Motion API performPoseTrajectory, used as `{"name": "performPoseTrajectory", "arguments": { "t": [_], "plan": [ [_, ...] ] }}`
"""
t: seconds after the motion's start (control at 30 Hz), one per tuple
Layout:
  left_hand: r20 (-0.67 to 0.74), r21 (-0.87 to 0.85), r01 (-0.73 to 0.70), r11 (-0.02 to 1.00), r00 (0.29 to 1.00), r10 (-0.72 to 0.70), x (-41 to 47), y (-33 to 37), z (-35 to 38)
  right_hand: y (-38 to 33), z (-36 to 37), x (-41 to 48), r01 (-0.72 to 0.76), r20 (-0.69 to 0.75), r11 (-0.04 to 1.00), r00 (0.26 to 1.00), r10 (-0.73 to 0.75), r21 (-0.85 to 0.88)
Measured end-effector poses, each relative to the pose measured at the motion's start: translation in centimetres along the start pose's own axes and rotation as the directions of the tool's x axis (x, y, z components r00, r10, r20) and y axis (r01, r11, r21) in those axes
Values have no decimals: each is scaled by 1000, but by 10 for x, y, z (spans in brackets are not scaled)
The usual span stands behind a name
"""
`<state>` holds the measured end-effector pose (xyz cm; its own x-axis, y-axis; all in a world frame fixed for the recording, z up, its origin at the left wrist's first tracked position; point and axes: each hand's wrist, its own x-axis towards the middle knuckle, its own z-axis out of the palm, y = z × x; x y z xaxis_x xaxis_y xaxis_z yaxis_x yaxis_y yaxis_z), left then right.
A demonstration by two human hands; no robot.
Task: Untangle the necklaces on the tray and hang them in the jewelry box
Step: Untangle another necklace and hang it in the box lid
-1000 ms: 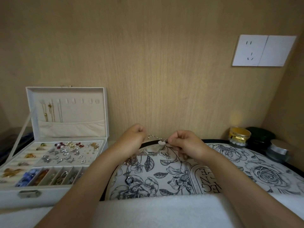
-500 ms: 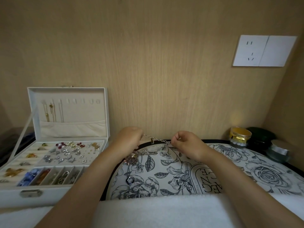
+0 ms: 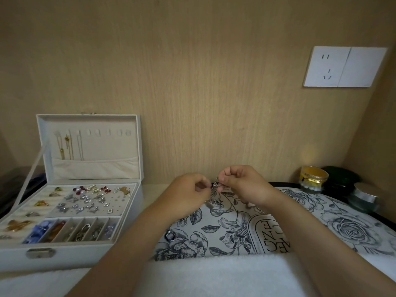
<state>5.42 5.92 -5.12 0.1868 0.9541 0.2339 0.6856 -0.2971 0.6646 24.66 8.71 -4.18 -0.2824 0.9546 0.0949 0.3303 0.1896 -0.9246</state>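
Note:
My left hand [image 3: 188, 192] and my right hand [image 3: 242, 183] are close together above the far edge of the floral tray [image 3: 235, 228]. Both pinch a silver necklace chain [image 3: 214, 190], which hangs bunched between the fingertips. A blue ring-shaped pendant [image 3: 170, 235] lies on the tray beside my left forearm. The white jewelry box [image 3: 70, 189] stands open at the left. In its upright lid a few gold necklaces [image 3: 66, 146] hang from the left hooks, and the hooks [image 3: 111, 132] to their right are bare.
The box's lower trays hold several earrings and charms [image 3: 85, 200]. A gold jar [image 3: 314, 177], a dark green lidded jar [image 3: 340, 179] and a silver-lidded jar [image 3: 364, 198] stand at the right against the wooden wall. A white towel [image 3: 203, 275] lies in front.
My hands have come closer together. The chain, stretched taut between them before, now hangs bunched between the fingertips. My right hand has risen slightly.

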Motion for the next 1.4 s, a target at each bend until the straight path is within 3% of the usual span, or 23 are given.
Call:
{"name": "performPoseTrajectory", "arguments": {
  "t": [0.07, 0.17, 0.37, 0.43, 0.53, 0.63, 0.9, 1.07, 1.27, 1.4],
  "plan": [
    [-27, -109, -25, 994, 999, 22, -1, 5, 5, -1, 1, 0, 12, -14, 1000, 1000, -11, 19],
    [-115, -17, -67, 998, 991, 65, 0, 4, 6, -5, 2, -2, 13, 1, 998, 1000, -13, 59],
    [-159, 75, -59, 995, 985, 70, -1, 10, -3, -3, 4, -3, 2, 37, 1000, 999, -3, 7],
    [-165, -80, 2, 997, 986, -15, 1, 13, -7, -5, 6, -5, 5, 56, 999, 998, -3, -38],
    [-18, -552, 126, 824, 987, -163, 3, 19, -14, -6, 12, -5, 71, 100, 996, 993, -65, -62],
    [20, -728, 103, 677, 991, -130, 4, 20, -21, 1, 12, -3, 133, 152, 973, 983, -104, -189],
    [-7, -876, 0, 482, 1000, -14, 3, 21, -34, 10, 13, 3, 141, 91, 950, 989, -120, -279],
    [-98, -901, -55, 431, 992, -79, 4, 20, -31, 16, 8, 3, 67, 7, 907, 998, -70, -416],
    [-107, -985, -80, 156, 978, -178, 6, 17, -41, 16, 0, -1, -66, -12, 751, 997, 76, -657],
    [-121, -964, -63, 258, 969, -217, 7, 14, -46, 12, -5, -1, -108, -88, 644, 994, 64, -757]
  ]
}}
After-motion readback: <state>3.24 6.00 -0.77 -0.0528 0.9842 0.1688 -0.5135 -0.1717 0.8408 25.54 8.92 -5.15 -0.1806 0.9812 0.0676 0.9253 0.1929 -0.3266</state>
